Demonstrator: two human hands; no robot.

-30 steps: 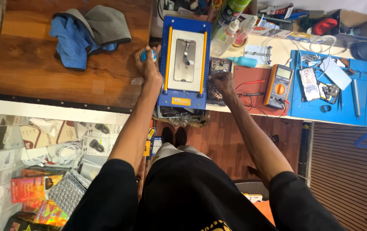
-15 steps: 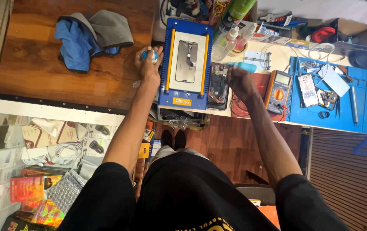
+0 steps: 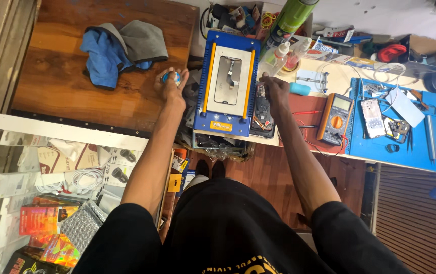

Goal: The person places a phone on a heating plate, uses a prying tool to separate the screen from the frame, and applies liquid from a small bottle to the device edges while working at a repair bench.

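While a small round blue object (image 3: 171, 77) is gripped in the closed fingers of the left hand (image 3: 172, 86) over the wooden worktop (image 3: 65, 101), the right hand (image 3: 274, 91) is held loosely curled and empty at the right edge of the blue fixture (image 3: 228, 83). A preparation step is judged in hand; steady placement is required next. Compared with half a second ago, the right hand is positioned closer to the fixture.
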